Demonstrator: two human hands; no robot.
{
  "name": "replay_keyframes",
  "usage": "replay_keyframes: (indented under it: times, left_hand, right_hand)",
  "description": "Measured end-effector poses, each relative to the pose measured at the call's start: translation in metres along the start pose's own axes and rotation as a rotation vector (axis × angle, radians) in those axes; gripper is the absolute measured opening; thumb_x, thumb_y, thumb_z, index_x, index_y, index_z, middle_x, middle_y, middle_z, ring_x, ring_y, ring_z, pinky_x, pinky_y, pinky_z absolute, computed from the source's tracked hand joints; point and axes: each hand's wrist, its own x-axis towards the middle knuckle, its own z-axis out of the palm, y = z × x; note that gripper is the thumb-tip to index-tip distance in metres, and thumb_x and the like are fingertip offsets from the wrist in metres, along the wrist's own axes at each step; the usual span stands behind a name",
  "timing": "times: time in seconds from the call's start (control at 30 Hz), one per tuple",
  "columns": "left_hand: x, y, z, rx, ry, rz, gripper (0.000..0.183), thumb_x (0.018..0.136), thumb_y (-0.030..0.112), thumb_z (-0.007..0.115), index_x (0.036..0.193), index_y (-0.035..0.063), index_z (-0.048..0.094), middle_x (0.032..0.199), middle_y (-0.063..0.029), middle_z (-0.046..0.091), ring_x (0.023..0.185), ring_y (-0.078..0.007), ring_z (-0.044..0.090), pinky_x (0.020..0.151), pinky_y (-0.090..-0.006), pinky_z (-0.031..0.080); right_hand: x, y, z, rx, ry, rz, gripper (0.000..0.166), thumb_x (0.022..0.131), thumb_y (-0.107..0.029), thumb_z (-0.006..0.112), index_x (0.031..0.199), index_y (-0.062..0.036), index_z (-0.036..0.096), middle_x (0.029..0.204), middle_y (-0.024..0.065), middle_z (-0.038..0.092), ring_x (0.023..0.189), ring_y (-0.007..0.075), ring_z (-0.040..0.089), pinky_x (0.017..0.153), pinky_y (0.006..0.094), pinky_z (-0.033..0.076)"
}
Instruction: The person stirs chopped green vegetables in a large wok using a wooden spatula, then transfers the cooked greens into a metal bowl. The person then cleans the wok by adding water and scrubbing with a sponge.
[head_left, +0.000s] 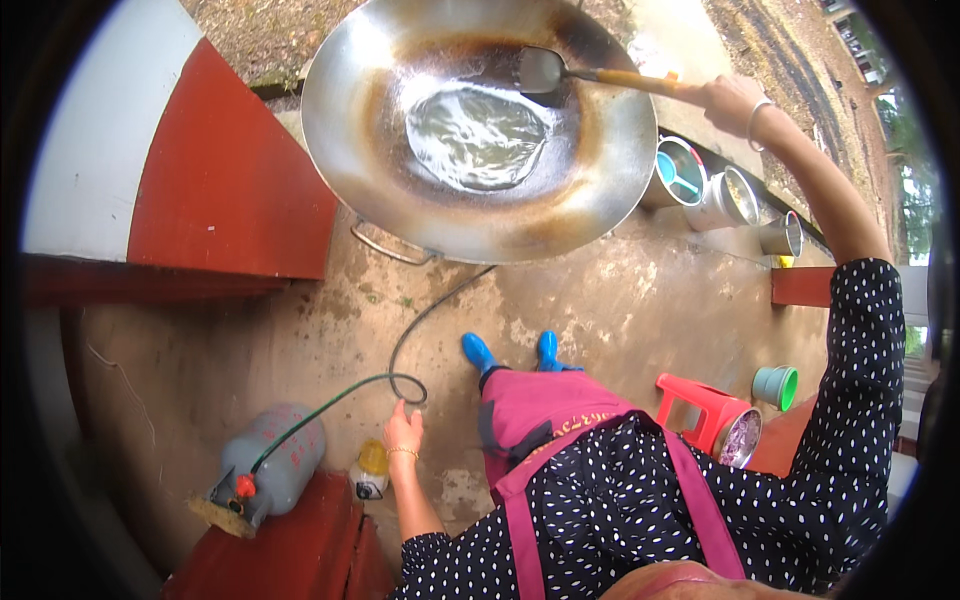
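My right hand (733, 103) grips the wooden handle of a wok spatula (541, 72). Its metal blade is inside a large steel wok (607, 184), by the inner wall above the liquid. A pool of clear, shiny liquid (478, 135) lies in the wok's bottom; whether it is oil or water I cannot tell. The wok's near loop handle (390, 244) sticks out towards me. My left hand (405, 433) hangs low at my side with nothing in it, thumb and forefinger apart. Behind it in view runs a dark gas hose (395, 360).
A grey gas cylinder (281, 457) stands at left, its hose looping over the concrete floor. Nearby is a yellow-topped container (371, 465). Metal pails (679, 169) line the right edge. A red stool (694, 409) bears a bowl (741, 439). A red-and-white pillar (225, 172) borders the wok.
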Motion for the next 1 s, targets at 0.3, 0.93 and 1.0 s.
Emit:
replay_keyframes:
  times: [0.3, 0.93, 1.0]
  left_hand:
    - [-0.031, -0.005, 0.023, 0.110, 0.118, -0.036, 0.048, 0.079, 0.029, 0.056, 0.119, 0.0027, 0.050, 0.078, -0.0176, 0.063, 0.076, -0.0340, 0.061, 0.069, -0.0421, 0.046]
    - [-0.153, 0.050, 0.263, -0.432, -0.019, -0.560, 0.052, 0.078, 0.034, 0.057, 0.121, 0.0047, 0.050, 0.101, -0.0179, 0.062, 0.096, -0.0301, 0.059, 0.084, -0.0379, 0.044]
    - [-0.159, 0.069, 0.237, -0.459, -0.047, -0.585, 0.051, 0.078, 0.032, 0.056, 0.121, 0.0045, 0.049, 0.099, -0.0172, 0.063, 0.095, -0.0315, 0.059, 0.084, -0.0392, 0.045]
  right_hand:
    - [-0.036, 0.047, -0.083, 0.469, -0.697, -0.011, 0.050, 0.077, -0.012, 0.057, 0.124, -0.0268, 0.050, 0.054, 0.0022, 0.051, 0.037, 0.0097, 0.045, 0.034, 0.0235, 0.038]
    - [-0.042, 0.078, 0.032, 1.025, -1.107, -0.171, 0.087, 0.071, 0.009, 0.062, 0.137, -0.0346, 0.025, 0.058, 0.0026, 0.050, 0.038, 0.0146, 0.052, 0.035, 0.0258, 0.047]
    - [-0.040, 0.054, 0.048, 1.182, -1.089, -0.102, 0.086, 0.070, 0.011, 0.060, 0.136, -0.0325, 0.027, 0.058, 0.0034, 0.050, 0.037, 0.0130, 0.051, 0.031, 0.0242, 0.043]
